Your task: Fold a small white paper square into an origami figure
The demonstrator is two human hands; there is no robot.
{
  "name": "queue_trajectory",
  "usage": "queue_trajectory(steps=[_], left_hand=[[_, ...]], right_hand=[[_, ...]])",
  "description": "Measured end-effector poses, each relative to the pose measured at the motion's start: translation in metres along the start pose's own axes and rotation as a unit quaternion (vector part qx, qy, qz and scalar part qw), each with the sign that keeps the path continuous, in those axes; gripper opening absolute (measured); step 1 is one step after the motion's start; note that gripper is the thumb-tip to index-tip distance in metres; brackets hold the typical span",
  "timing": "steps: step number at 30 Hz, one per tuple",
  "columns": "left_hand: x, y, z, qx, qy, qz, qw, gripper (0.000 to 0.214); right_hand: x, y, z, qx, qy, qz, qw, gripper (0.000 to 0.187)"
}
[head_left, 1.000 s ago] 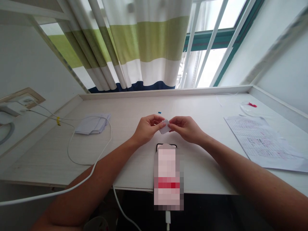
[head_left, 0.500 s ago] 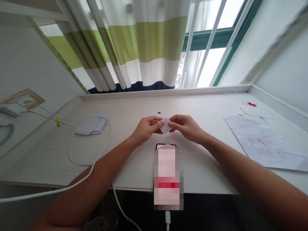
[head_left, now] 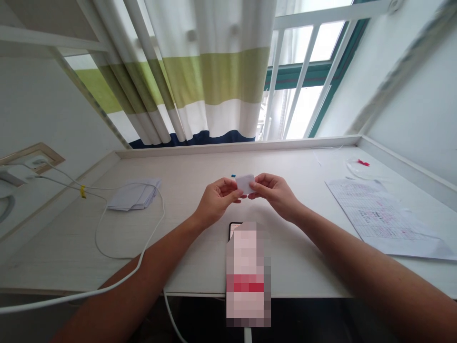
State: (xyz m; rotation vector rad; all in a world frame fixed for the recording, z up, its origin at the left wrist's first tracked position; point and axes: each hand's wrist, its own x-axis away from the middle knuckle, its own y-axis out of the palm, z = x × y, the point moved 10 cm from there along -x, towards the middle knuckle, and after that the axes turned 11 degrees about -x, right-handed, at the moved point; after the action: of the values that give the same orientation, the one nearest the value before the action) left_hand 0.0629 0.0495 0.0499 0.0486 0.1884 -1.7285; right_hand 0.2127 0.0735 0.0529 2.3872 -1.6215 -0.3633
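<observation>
My left hand (head_left: pixel 217 201) and my right hand (head_left: pixel 274 193) meet over the middle of the white desk (head_left: pixel 185 238). Both pinch a small white piece of paper (head_left: pixel 245 183) between thumb and fingers, holding it a little above the desk top. A tiny blue scrap (head_left: pixel 233 176) lies on the desk just behind the paper. A phone (head_left: pixel 246 271), its screen blurred out, lies near the desk's front edge below my hands, with a cable plugged into its near end.
A stack of white paper (head_left: pixel 133 195) lies at the left with a white charging cable (head_left: pixel 117 247) looped around it. A printed sheet (head_left: pixel 382 214) lies at the right. A small red item (head_left: pixel 363 162) sits far right. Striped curtain (head_left: pixel 200 76) and window behind.
The small paper has been turned from a tilted diamond to lying flatter and wider between my fingertips, and raised slightly. The camera has tipped a little, shifting the scene down.
</observation>
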Motion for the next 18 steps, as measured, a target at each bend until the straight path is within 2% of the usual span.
queue_trajectory(steps=[9,13,18], left_hand=[[-0.0034,-0.0078,-0.0068,-0.036,0.011,0.041,0.998,0.032],[-0.0030,-0.0079,-0.0053,-0.030,0.021,0.032,0.999,0.032],[0.0006,-0.0035,-0.0009,-0.050,0.021,0.022,0.998,0.045]], right_hand=[[-0.0010,0.0003,0.0022,-0.018,0.002,0.002,1.000,0.036],[-0.0006,0.0029,-0.0021,-0.003,-0.010,-0.006,1.000,0.037],[-0.0011,0.0036,-0.0061,0.030,-0.035,-0.003,0.999,0.037]])
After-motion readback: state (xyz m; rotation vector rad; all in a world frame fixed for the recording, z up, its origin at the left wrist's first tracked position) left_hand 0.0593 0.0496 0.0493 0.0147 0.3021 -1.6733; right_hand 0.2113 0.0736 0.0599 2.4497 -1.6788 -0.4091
